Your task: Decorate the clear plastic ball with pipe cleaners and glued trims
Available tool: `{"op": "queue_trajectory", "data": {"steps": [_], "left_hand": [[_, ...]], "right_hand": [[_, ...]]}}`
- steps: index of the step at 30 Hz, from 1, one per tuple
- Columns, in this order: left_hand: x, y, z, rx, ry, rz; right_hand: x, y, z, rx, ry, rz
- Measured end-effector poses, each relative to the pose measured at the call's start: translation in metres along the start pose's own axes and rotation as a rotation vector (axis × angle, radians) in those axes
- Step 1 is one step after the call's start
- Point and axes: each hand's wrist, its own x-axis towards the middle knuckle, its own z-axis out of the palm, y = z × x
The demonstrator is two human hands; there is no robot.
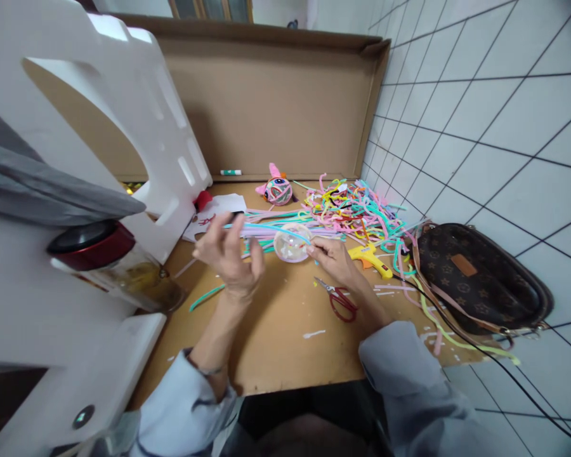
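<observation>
My right hand (330, 257) pinches the end of a light-blue pipe cleaner (278, 230) at the edge of a round, clear plastic piece (291, 246). The blue stem stretches left to the fingers of my left hand (231, 257), which is raised with its fingers apart and slightly blurred. Whether the left fingers touch the stem is hard to make out. Under and behind the clear piece lies a bundle of pastel pipe cleaners (266, 219). Red-handled scissors (340, 301) lie below my right hand, and a yellow glue gun (371, 259) is just right of it.
A tangled heap of colourful pipe cleaners (356, 206) and a pink decorated ball (278, 189) sit at the back. A brown handbag (480, 276) stands right by the tiled wall, near a black cord. At left are a lidded jar (133, 273) and a white plastic panel (157, 114).
</observation>
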Motion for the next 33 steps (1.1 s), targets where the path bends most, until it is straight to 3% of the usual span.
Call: {"op": "queue_trajectory", "data": {"steps": [4,7,10,14,22,25,28,33], "left_hand": [[-0.004,0.008,0.008,-0.002,-0.213,0.185],[-0.002,0.004,0.012,-0.032,-0.334,0.235],[0.001,-0.001,0.011,-0.129,-0.394,0.135],[0.004,-0.001,0.005,-0.219,-0.319,-0.081],[0.003,0.006,0.006,-0.370,-0.242,-0.334],[-0.001,0.013,0.007,-0.518,-0.335,-0.464],[-0.006,0.021,0.009,-0.613,-0.504,-0.441],[-0.011,0.027,0.010,-0.653,-0.620,-0.391]], "right_hand": [[-0.002,-0.005,0.005,0.017,-0.039,-0.024],[-0.001,-0.005,0.005,0.154,-0.054,0.011],[0.002,-0.003,0.002,0.455,-0.031,0.115],[0.003,0.000,-0.001,0.839,0.037,0.238],[0.003,0.008,-0.002,1.146,-0.031,0.279],[0.003,0.009,-0.001,1.189,-0.042,0.272],[0.003,0.007,0.002,1.206,-0.035,0.268],[0.002,0.004,0.007,1.211,-0.040,0.262]]}}
